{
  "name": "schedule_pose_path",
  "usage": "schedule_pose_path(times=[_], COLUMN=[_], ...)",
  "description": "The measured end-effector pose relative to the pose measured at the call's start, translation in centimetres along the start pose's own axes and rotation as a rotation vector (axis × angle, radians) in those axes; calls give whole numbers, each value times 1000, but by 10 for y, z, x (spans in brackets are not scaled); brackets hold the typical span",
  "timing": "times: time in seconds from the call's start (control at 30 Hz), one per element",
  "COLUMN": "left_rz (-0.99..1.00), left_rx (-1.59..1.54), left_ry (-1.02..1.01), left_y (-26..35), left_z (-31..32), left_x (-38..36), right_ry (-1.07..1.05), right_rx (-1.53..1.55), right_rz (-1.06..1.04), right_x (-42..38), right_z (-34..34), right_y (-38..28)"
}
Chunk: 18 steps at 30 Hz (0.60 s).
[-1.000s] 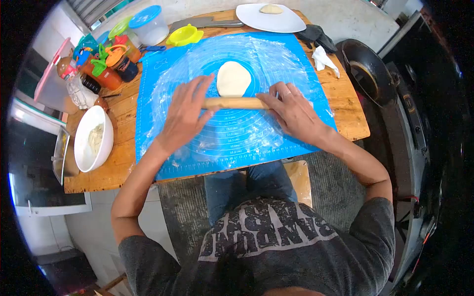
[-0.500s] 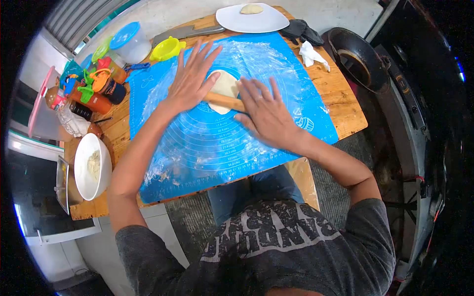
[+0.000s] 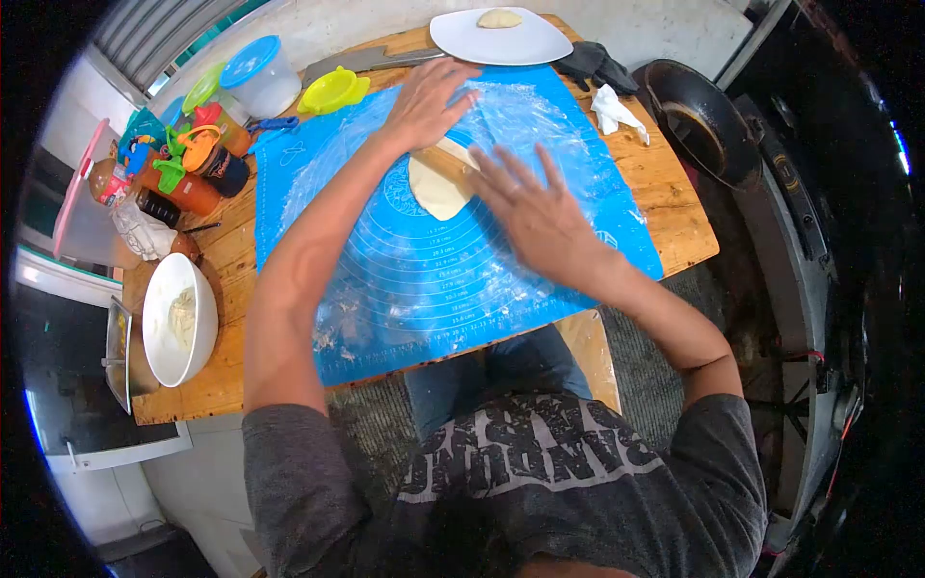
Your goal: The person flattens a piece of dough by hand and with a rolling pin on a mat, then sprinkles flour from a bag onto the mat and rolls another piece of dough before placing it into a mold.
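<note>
A flat piece of dough lies on the floured blue silicone mat. Across its upper part rests a wooden rolling pin, slanting down to the right. My left hand is stretched out flat over the pin's left end, with the heel of the palm close to it. At the other end, my right hand has its fingers spread, and the fingertips reach the pin; they are slightly blurred. Contact under each palm is hidden.
A white plate with a folded dough piece sits at the back, beside a cleaver. Left are a yellow-green mould, sauce bottles and a flour bowl. Right are a crumpled tissue and a wok.
The rolling pin has moved away from me, toward the dough's far edge, and its slant is steeper. My left hand has slid forward and right; my right hand has shifted slightly right.
</note>
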<state>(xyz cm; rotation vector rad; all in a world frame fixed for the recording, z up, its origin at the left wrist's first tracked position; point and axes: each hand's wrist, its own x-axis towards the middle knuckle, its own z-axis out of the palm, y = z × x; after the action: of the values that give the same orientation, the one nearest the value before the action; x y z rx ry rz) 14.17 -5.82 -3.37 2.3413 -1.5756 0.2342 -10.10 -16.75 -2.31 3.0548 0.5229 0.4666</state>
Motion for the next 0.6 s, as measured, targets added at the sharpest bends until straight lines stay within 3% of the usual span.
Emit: schedule_pose_path(times=[0.13,0.23,0.43,0.53,0.6], left_rz=[54,75,71,94,45], left_rx=[30,244,63,97,148], left_ry=[72,165,101,214,244], left_y=[6,0,4,3,2], left_z=[-12,8,11,19,25], left_x=[-22,-29,11,25,31], right_ry=[71,62,28,-1,96], right_rx=[158,141,224,119,148], right_rz=[50,67,193,211,256], right_x=[-9,-8,-4,-9,-9], right_z=[14,10,19,24,26], right_y=[-7,3,32,44,53])
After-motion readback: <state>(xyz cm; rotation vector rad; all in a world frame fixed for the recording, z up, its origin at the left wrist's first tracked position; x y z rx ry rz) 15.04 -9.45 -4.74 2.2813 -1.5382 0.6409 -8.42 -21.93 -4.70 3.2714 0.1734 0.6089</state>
